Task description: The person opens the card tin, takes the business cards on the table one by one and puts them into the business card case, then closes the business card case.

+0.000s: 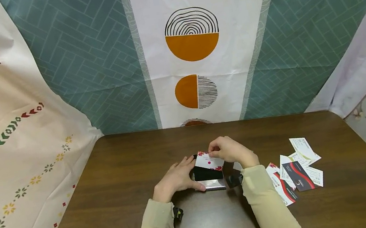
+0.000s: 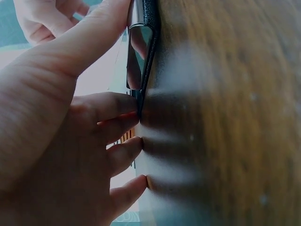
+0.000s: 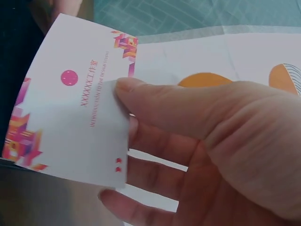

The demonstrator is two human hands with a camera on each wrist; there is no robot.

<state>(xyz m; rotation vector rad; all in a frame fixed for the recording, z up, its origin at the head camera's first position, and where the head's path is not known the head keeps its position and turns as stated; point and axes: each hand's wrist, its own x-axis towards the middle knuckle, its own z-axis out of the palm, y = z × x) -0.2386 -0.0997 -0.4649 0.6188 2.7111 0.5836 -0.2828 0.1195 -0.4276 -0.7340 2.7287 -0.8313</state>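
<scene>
My right hand [image 1: 230, 149] pinches a white business card [image 3: 77, 108] by its edge, between thumb and fingers. The card has a pink dot and red-purple patterned corners. Beneath it lies an unfolded card case [image 1: 211, 184], its near part silver metal and its inside black. The card hangs over the case's far part and covers some of it. Spread along the case's left side is my left hand [image 1: 178, 178], its thumb on the silver part. In the left wrist view, the forefinger touches the case's thin black edge [image 2: 149, 61], while other fingertips rest on the table.
Several loose business cards [image 1: 299, 176] lie overlapping on the brown wooden table [image 1: 117, 197], right of my right forearm. Part of a white item [image 1: 237, 166] shows beside my right wrist. Patterned cloths [image 1: 102, 63] hang behind the table and at both sides.
</scene>
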